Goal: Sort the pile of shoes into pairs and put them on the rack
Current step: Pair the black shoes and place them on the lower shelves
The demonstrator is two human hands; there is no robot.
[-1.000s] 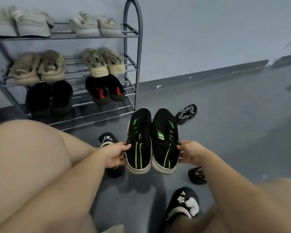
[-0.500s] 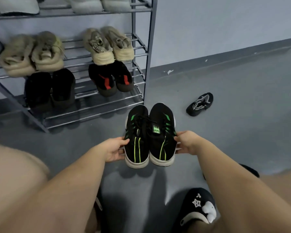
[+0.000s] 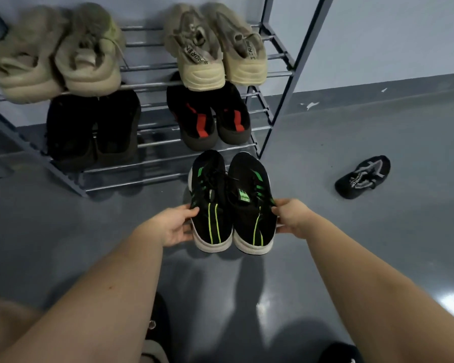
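I hold a pair of black sneakers with green stripes and white soles side by side above the floor, toes toward the rack. My left hand (image 3: 174,226) grips the outer side of the left sneaker (image 3: 210,203). My right hand (image 3: 292,217) grips the outer side of the right sneaker (image 3: 253,205). The toes reach just in front of the bottom shelf of the metal shoe rack (image 3: 152,163). On the rack sit two beige pairs (image 3: 55,56) (image 3: 215,48), an all-black pair (image 3: 92,127) and a black pair with red stripes (image 3: 207,116).
A single black sandal (image 3: 362,176) lies on the grey floor to the right of the rack. Dark slippers show at the bottom edge (image 3: 157,326) (image 3: 338,353). A grey wall with a darker baseboard (image 3: 378,87) runs behind.
Both hands have carried the green-striped pair forward toward the rack's bottom shelf. The view has tilted down and moved closer, so the rack's top shelf is out of frame.
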